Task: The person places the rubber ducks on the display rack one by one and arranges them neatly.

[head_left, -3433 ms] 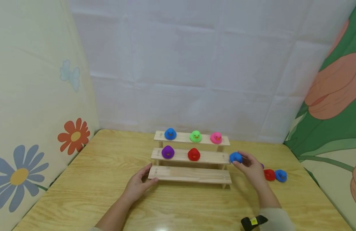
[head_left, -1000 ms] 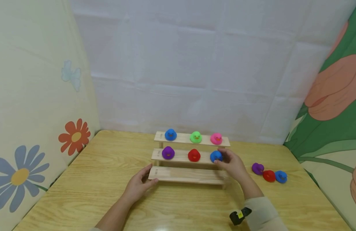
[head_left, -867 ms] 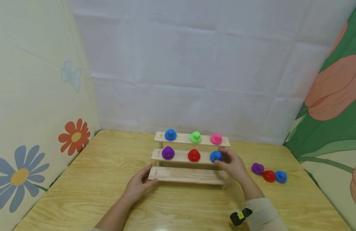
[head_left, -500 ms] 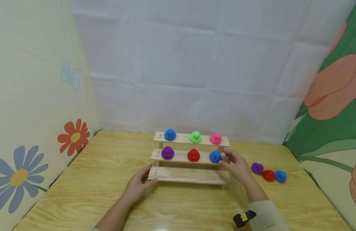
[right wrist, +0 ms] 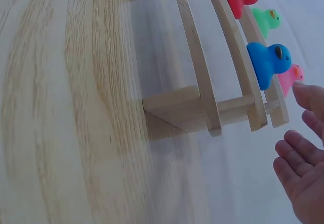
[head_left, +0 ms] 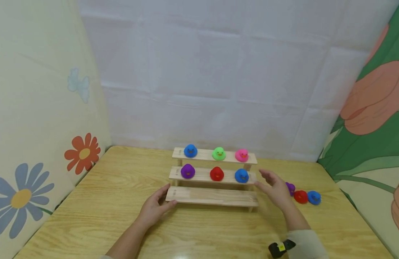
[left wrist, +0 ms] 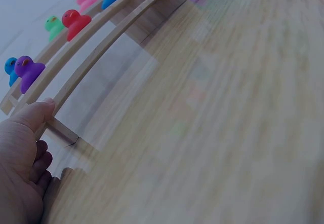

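A three-step wooden display stand (head_left: 212,196) holds rubber ducks on its upper two steps. At the back are a blue duck (head_left: 190,151), a green duck (head_left: 218,154) and a pink duck (head_left: 241,155). The middle step carries a purple duck (head_left: 187,171), a red duck (head_left: 217,174) and a blue duck (head_left: 241,176). My left hand (head_left: 150,210) grips the left end of the lowest step, its thumb (left wrist: 38,113) on the front edge. Just right of the middle step, my right hand (head_left: 277,190) holds nothing, its fingers apart from the blue duck.
On the wooden table (head_left: 193,233), right of my right hand, a purple duck (head_left: 291,188), a red duck (head_left: 301,196) and a blue duck (head_left: 314,197) sit in a row. The hand partly covers the purple one. A white cloth (head_left: 199,90) hangs behind the table.
My right hand brought the blue duck leftward onto the right end of the middle step, let it go and drew back to the right. My left hand has stayed at the stand.
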Motion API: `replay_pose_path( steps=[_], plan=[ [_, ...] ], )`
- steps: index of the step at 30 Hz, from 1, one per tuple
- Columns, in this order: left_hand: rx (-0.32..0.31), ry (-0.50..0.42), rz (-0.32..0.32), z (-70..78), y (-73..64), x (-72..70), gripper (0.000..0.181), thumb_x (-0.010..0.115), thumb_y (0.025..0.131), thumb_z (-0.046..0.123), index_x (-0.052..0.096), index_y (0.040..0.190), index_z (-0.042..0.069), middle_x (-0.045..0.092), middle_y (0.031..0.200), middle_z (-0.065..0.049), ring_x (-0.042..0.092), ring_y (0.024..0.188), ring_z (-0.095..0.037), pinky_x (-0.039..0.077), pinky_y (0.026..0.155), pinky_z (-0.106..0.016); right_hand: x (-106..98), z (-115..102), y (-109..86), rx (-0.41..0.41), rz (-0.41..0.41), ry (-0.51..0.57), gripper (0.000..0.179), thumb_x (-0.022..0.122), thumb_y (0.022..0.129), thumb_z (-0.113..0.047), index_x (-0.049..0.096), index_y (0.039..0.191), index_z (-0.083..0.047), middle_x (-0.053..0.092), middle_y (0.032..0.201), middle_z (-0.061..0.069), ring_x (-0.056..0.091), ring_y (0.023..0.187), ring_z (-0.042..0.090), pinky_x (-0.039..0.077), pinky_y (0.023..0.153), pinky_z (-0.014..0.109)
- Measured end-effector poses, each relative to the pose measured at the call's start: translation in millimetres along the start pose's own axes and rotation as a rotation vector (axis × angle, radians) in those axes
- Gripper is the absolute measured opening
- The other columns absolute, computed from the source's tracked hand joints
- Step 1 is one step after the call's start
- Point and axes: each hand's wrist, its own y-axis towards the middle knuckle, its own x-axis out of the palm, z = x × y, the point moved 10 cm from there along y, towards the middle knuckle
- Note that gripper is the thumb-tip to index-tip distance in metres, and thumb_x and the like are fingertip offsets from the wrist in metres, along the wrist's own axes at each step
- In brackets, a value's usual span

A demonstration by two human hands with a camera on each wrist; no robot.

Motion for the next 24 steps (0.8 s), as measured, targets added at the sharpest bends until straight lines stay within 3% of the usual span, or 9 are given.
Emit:
replay_pose_path(
  steps=[13, 24],
  plan=[
    [-0.009, 0.001, 0.001, 0.0, 0.0, 0.1, 0.074, 0.073, 0.088, 0.022, 0.036, 0.148, -0.003, 0.047, 0.146, -0.024, 0.042, 0.139, -0.04, 0.027, 0.119, -0.052, -28, 22, -8.4, 0.059, 0.014, 0.008, 0.059, 0.067, 0.094, -0.022, 0.043, 0.143, 0.0, 0.041, 0.15, 0.025, 0.036, 0.142, 0.038, 0.03, 0.119, 0.049],
    [-0.009, 0.01, 0.002, -1.2, 1.3, 0.6, 0.074, 0.073, 0.089, 0.024, 0.036, 0.148, -0.002, 0.047, 0.146, -0.024, 0.042, 0.139, -0.039, 0.029, 0.119, -0.051, -57, 50, -19.1, 0.115, 0.035, -0.048, 0.062, 0.062, 0.098, -0.027, 0.036, 0.147, 0.001, 0.039, 0.151, 0.027, 0.04, 0.139, 0.041, 0.037, 0.114, 0.05]
  ],
)
